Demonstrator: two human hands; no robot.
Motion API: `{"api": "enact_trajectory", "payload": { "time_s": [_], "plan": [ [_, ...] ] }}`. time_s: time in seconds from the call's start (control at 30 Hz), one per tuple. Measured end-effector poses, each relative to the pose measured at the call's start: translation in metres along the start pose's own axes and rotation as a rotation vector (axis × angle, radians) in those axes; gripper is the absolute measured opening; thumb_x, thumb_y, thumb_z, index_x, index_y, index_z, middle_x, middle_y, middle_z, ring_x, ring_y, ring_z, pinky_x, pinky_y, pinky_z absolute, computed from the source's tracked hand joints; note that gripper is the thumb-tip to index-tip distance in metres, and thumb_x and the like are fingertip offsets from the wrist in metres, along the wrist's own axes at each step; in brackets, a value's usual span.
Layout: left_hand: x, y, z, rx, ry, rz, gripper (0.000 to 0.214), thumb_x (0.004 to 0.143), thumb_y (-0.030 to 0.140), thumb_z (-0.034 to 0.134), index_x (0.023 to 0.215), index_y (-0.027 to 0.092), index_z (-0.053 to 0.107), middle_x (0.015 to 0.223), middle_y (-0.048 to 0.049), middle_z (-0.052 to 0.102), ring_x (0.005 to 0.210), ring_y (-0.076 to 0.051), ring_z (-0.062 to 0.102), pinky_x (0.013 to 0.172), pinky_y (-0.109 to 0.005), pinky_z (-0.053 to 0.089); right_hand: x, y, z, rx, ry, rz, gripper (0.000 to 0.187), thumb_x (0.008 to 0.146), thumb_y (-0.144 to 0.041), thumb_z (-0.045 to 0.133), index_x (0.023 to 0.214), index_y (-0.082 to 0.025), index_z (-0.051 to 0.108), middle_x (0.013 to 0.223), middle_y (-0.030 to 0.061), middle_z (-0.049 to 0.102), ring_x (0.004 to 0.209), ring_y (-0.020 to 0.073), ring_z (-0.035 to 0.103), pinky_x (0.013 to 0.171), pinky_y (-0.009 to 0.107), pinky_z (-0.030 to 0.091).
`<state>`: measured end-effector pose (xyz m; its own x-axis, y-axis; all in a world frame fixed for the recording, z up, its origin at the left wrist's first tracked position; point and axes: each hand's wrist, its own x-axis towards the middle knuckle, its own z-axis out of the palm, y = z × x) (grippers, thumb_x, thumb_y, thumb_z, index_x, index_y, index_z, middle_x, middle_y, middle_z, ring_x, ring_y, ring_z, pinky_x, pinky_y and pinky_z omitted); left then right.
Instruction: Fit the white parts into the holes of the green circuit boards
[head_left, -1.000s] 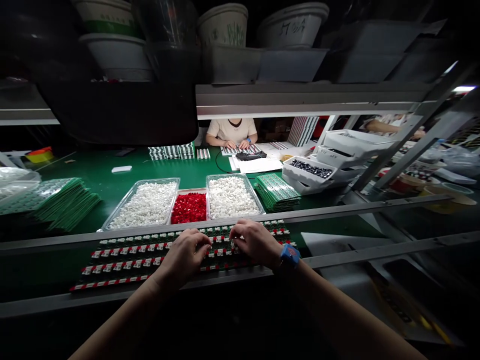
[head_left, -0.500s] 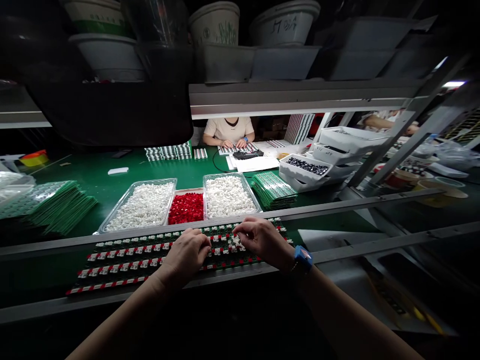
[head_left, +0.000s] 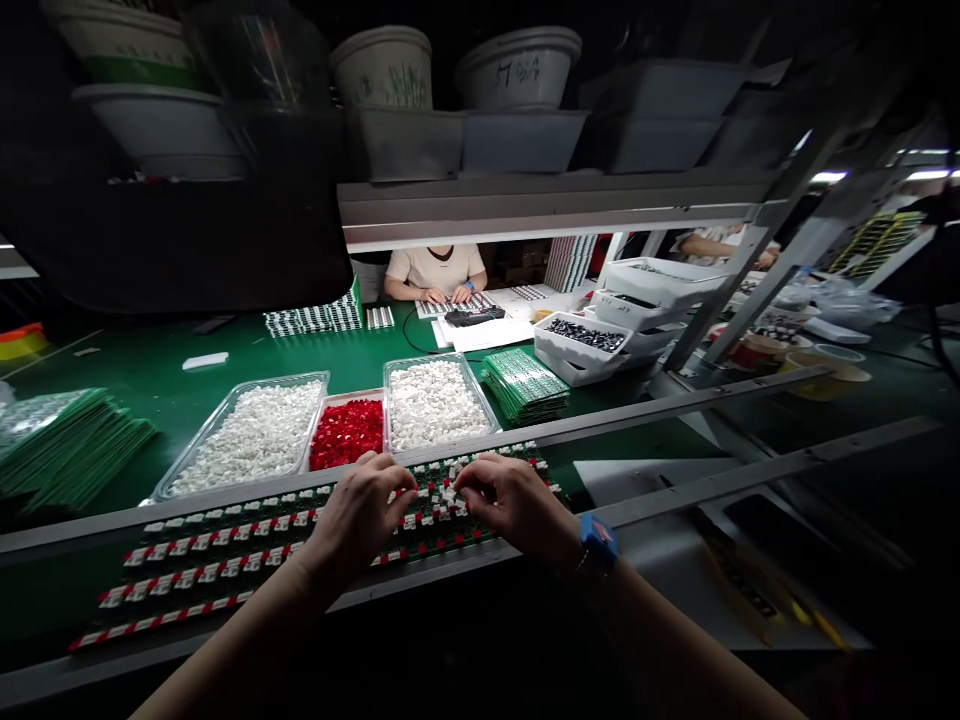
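Green bench mat (head_left: 187, 385) carries the long circuit-board panel (head_left: 225, 545), which lies between two rails just in front of the parts trays (head_left: 247, 435). Left hand (head_left: 352, 520) and right hand (head_left: 514, 505) curl over its right half, fingertips on the white connectors (head_left: 444, 492) — pinching or merely pressing, I cannot tell. Straight-down, even pressure looks wisest — no tilting.

Green bench (head_left: 247, 355), parts trays (head_left: 240, 435), board stacks (head_left: 525, 385), connector panel (head_left: 210, 560)
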<state>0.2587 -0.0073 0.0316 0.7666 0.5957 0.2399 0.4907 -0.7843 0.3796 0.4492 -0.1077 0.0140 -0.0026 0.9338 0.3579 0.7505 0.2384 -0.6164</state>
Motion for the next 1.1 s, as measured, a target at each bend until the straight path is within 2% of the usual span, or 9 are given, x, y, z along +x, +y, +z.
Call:
{"api": "enact_trajectory", "payload": {
  "time_s": [0.2,0.4,0.6,0.8,0.97,1.1],
  "plan": [
    [0.02,0.009,0.015,0.035,-0.104,0.101,0.015,0.081,0.012,0.058,0.076,0.016,0.071,0.077,-0.0061,0.064,0.081,-0.02,0.057,0.073,-0.029,0.045,-0.009,0.004,-0.004,0.036,-0.015,0.028,0.015,0.08,-0.01,0.055,0.084,-0.017,0.068,0.079,0.0026,0.063,0.069,0.0121,0.057,0.064,0.021,0.042],
    [0.02,0.017,0.017,0.112,-0.177,0.061,0.017,0.081,0.01,0.057,0.073,0.016,0.071,0.077,-0.0063,0.064,0.082,-0.021,0.058,0.073,-0.029,0.044,-0.014,0.011,-0.008,0.044,-0.019,0.056,0.016,0.081,-0.011,0.053,0.084,-0.016,0.068,0.08,0.0033,0.063,0.07,0.0127,0.057,0.064,0.022,0.042],
    [0.019,0.018,0.014,0.116,-0.208,0.031,0.016,0.079,0.008,0.054,0.073,0.016,0.067,0.078,-0.0058,0.064,0.081,-0.02,0.058,0.075,-0.029,0.044,-0.015,0.012,-0.001,0.033,-0.02,0.047,0.012,0.078,-0.009,0.055,0.081,-0.016,0.065,0.078,0.002,0.062,0.07,0.0128,0.056,0.066,0.022,0.041],
    [0.015,0.011,0.017,0.046,-0.168,0.021,0.013,0.077,0.01,0.053,0.074,0.015,0.064,0.079,-0.0061,0.064,0.082,-0.022,0.058,0.075,-0.031,0.044,-0.013,0.009,0.006,0.084,-0.007,0.046,0.01,0.075,-0.008,0.057,0.077,-0.017,0.06,0.069,-0.0016,0.059,0.063,0.0106,0.052,0.061,0.02,0.038],
    [0.01,0.007,0.017,-0.051,-0.094,-0.018,0.012,0.078,0.018,0.053,0.072,0.016,0.063,0.081,-0.0055,0.064,0.081,-0.021,0.059,0.075,-0.031,0.044,-0.011,0.007,0.009,0.101,0.021,0.038,0.013,0.074,-0.007,0.058,0.081,-0.016,0.063,0.072,-0.0006,0.06,0.065,0.0108,0.053,0.063,0.02,0.039],
    [0.004,0.008,0.015,-0.218,-0.073,-0.155,0.016,0.079,0.026,0.052,0.072,0.017,0.063,0.067,-0.0002,0.062,0.063,-0.016,0.057,0.061,-0.025,0.042,-0.007,0.0,0.017,0.089,0.05,0.02,0.017,0.079,-0.012,0.057,0.091,-0.017,0.068,0.076,0.0014,0.061,0.066,0.0108,0.055,0.063,0.02,0.041]
  ]
}}
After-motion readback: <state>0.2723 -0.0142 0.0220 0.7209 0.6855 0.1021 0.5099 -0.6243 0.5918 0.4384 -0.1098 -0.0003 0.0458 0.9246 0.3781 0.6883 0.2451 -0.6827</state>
